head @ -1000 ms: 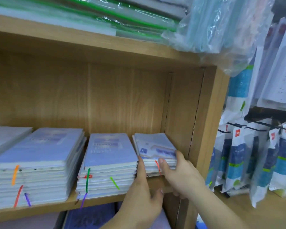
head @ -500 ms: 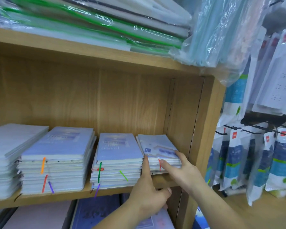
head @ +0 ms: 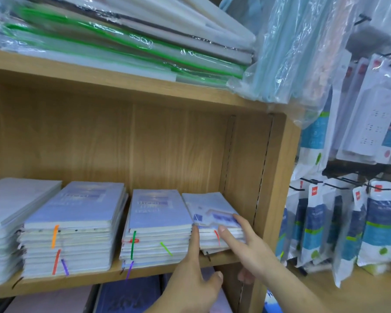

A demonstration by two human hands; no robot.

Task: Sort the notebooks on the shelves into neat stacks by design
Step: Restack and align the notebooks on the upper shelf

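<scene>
small notebook stack [head: 212,210]: at the right end of the wooden shelf [head: 77,281], close to the shelf's side panel [head: 277,177]; pale cover with a blue printed patch, print too blurred to read.
left hand [head: 195,276]: comes up from below the shelf edge; index finger straight and pointing up, its tip against the left front corner of the small notebook stack, in the gap beside the middle stack [head: 158,213]; the other fingers are curled in and the thumb sticks out to the right.
right hand [head: 248,247]: thumb laid flat on the front edge of the small notebook stack, a straight finger resting on the top cover near the right side; it looks like a press more than a grip, though the lower fingers are partly hidden.
hands together: close but not touching, one on each side of the same stack.
middle stack: lavender-blue covers, edges fairly even, with green ribbons [head: 133,242] hanging from the front.
large stack [head: 77,206]: same lavender cover, left of the middle stack, with an orange ribbon [head: 54,236].
pale stack [head: 14,199]: at the far left, partly cut off.
shelf above: wrapped folders with green edges [head: 122,41].
right of the shelf: hanging blue and white packets [head: 379,222].
below: a dark blue cover [head: 127,297].
</scene>
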